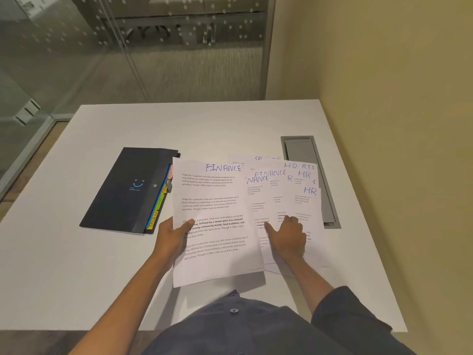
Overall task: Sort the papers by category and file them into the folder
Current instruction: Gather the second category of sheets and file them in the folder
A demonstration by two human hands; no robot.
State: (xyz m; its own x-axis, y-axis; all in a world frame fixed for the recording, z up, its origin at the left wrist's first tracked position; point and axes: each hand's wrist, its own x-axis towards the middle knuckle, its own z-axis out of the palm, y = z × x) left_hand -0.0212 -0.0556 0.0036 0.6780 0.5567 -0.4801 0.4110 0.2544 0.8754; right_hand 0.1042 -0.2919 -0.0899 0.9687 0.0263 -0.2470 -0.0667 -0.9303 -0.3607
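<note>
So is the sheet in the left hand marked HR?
No, the sheet gripped by the left hand is headed FINANCE in blue handwriting.

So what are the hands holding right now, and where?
The left hand pinches the top FINANCE sheet at its left edge, thumb on top. The right hand holds nothing, fingers resting on the spread papers.

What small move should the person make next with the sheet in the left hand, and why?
Probably carry the FINANCE sheet, pinched by the left hand, towards the folder; its coloured tabs show at the open edge, while the right hand rests on the spread papers.
</note>
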